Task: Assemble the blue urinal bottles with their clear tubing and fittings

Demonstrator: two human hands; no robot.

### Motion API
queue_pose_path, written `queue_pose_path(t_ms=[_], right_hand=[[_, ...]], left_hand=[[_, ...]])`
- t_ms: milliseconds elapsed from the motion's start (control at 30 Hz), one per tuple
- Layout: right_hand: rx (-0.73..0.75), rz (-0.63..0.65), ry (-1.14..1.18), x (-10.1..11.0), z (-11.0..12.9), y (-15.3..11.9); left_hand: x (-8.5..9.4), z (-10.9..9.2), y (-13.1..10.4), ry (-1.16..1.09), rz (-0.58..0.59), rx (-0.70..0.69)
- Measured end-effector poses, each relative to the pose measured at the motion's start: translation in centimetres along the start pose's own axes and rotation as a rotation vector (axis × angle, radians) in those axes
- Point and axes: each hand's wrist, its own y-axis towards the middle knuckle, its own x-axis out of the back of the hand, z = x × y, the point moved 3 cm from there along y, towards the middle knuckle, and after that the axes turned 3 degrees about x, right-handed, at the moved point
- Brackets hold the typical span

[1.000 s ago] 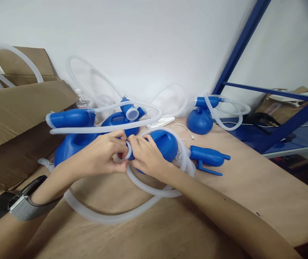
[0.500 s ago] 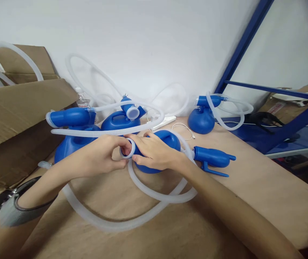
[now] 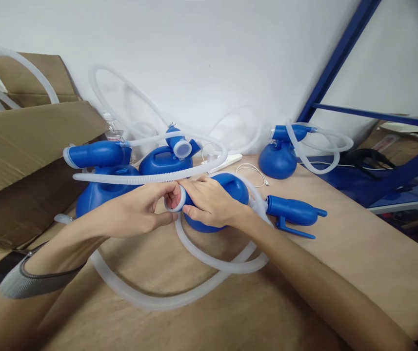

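Observation:
In the middle of the table stands a blue plastic urinal bottle (image 3: 232, 187) with a carrying handle. My right hand (image 3: 209, 202) is wrapped over its blue neck, which mostly hides it. At the neck's mouth sits a pale white ring (image 3: 182, 199), facing left. The fingers of my left hand (image 3: 141, 207) are curled inside this ring, with the thumb by its lower edge. A translucent ribbed hose (image 3: 197, 251) loops on the table below both hands. To the right lies a blue urinal head (image 3: 292, 210) with a flat blue strip under it.
More blue bottles with hoses stand at left (image 3: 101, 158), behind (image 3: 163, 163) and at the right back (image 3: 278, 158). A cardboard box (image 3: 29, 146) is on the left. A clear bottle (image 3: 112, 129), white power strip (image 3: 225, 163) and cable (image 3: 254, 170) lie behind. Blue shelving (image 3: 335, 68) is at right.
The view has shifted slightly. My left fingers have moved a little within the white ring, while my right hand keeps its grip on the neck.

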Motion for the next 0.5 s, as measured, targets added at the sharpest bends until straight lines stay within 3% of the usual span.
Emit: queue_pose_path(t_ms=[233,500], right_hand=[[-0.027,0.017,-0.036,-0.06,0.12,0.10],[-0.034,0.027,-0.039,-0.11,0.10,0.06]], left_hand=[[0.02,0.35,-0.04,0.021,-0.017,-0.108],[0.00,0.60,0.01,0.004,-0.007,-0.101]])
